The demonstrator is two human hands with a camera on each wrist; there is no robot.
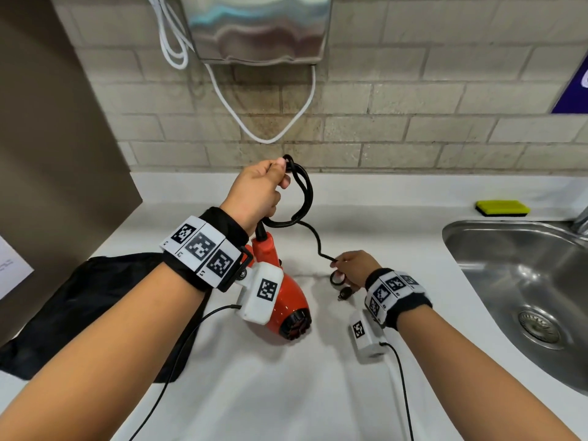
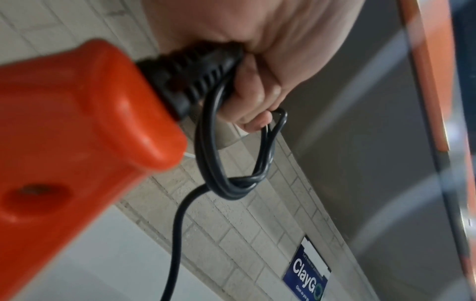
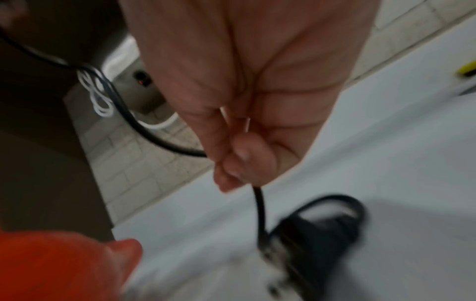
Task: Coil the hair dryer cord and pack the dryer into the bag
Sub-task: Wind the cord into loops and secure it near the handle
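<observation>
An orange hair dryer (image 1: 283, 310) hangs nozzle down over the white counter (image 1: 397, 202), its handle (image 2: 77, 122) up under my left wrist. My left hand (image 1: 257, 192) grips several loops of the black cord (image 1: 304, 192) (image 2: 224, 158) together with the cord's strain relief (image 2: 195, 75). From the loops the cord runs down and right to my right hand (image 1: 353, 267), which pinches it (image 3: 259, 205) between thumb and fingers near its end. The plug (image 1: 345, 294) (image 3: 309, 244) dangles just below that hand. A black bag (image 1: 95, 300) lies flat on the counter under my left forearm.
A steel sink (image 1: 521, 288) takes up the right side, with a yellow sponge (image 1: 502, 207) behind it. A metal wall unit (image 1: 257, 27) with white cables (image 1: 270, 135) hangs on the tiled wall above. A brown panel (image 1: 57, 122) stands at the left.
</observation>
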